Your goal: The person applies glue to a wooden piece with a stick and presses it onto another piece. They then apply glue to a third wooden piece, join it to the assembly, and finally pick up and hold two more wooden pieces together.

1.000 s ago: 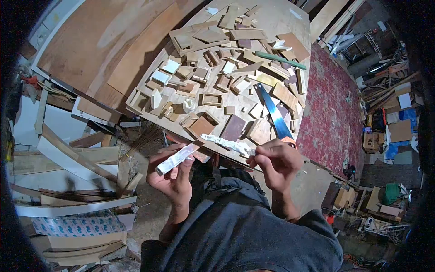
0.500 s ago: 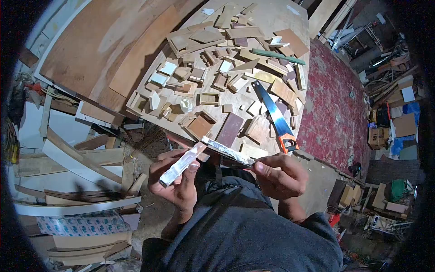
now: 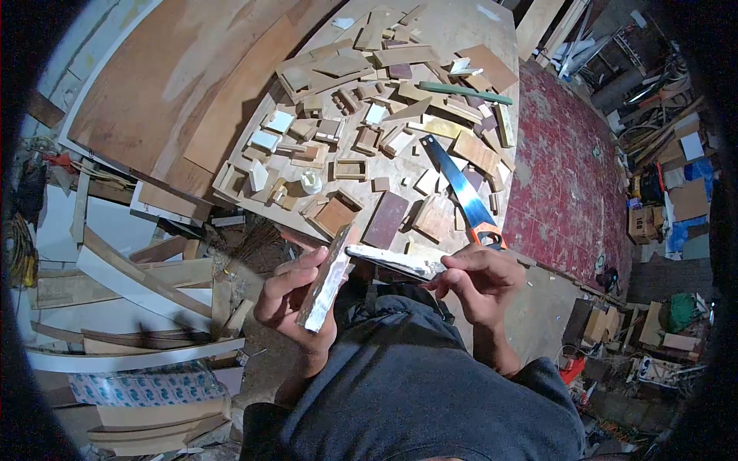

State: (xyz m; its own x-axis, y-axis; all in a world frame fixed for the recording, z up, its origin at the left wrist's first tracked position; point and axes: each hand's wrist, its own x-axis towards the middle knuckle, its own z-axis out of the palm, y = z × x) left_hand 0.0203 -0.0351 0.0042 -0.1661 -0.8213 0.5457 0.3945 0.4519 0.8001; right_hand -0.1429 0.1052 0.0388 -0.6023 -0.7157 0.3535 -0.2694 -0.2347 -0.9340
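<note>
My left hand (image 3: pixel 288 303) is closed around a narrow piece of wood (image 3: pixel 326 284), tilted upward, its near face coated with a wet white layer like glue. Between the thumb and fingers of my right hand (image 3: pixel 490 283) is a thin dark strip (image 3: pixel 396 261), smeared with the same white stuff along its length. The strip's far tip meets the wood piece near its upper part. Just beyond my hands, a small open-topped wooden box (image 3: pixel 335 215) and a dark red board (image 3: pixel 386 218) lie at the table's near edge.
Offcuts and small wooden boxes crowd the plywood table (image 3: pixel 265 84). A handsaw (image 3: pixel 460 188) with an orange and black handle lies at its right, near a green strip (image 3: pixel 465 93). A small white tub (image 3: pixel 310 182) stands among the boxes. Curved boards (image 3: pixel 146 273) are piled at left.
My left hand has turned the wood piece more upright and moved it slightly right. The strip's tip has shifted onto the wood, and my right hand's fingers have changed their pinch.
</note>
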